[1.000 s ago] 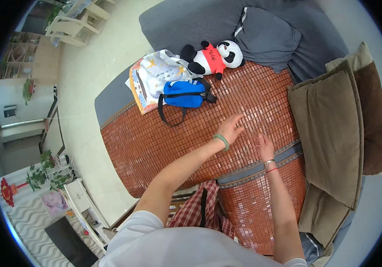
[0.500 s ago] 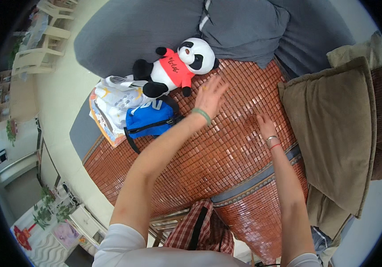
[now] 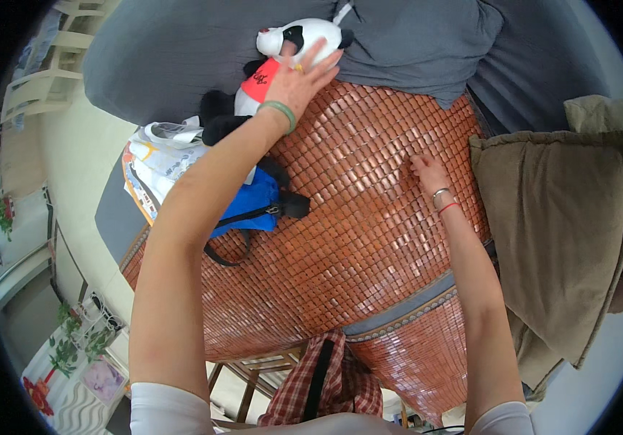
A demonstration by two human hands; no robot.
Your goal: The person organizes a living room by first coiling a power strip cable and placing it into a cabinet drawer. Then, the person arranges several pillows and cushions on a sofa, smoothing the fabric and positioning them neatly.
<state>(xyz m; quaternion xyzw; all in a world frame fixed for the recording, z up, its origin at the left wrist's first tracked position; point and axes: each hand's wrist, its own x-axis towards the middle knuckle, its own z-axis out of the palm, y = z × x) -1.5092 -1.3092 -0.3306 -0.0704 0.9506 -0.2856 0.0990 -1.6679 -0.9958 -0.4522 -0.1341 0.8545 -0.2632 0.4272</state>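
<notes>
Head view: at the left edge of the grey pillow (image 3: 413, 54), the panda toy (image 3: 259, 81) lies under the left hand (image 3: 297, 87), fingers spread, probably to span its plump bulk; whether they grip, I cannot tell. Nearer than the pillow, the right hand (image 3: 432, 175) is empty, loosely curled.

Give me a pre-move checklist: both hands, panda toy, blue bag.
1. Left hand at the panda toy: ok, fingers spread over its head and side.
2. Firm grip on the toy: cannot tell, contact is partly hidden.
3. Right hand free: ok, nothing visible in it.
4. Right hand at the toy: not ok, apart, over the tiled mat.
5. Blue bag fully visible: not ok, left forearm covers part.
</notes>
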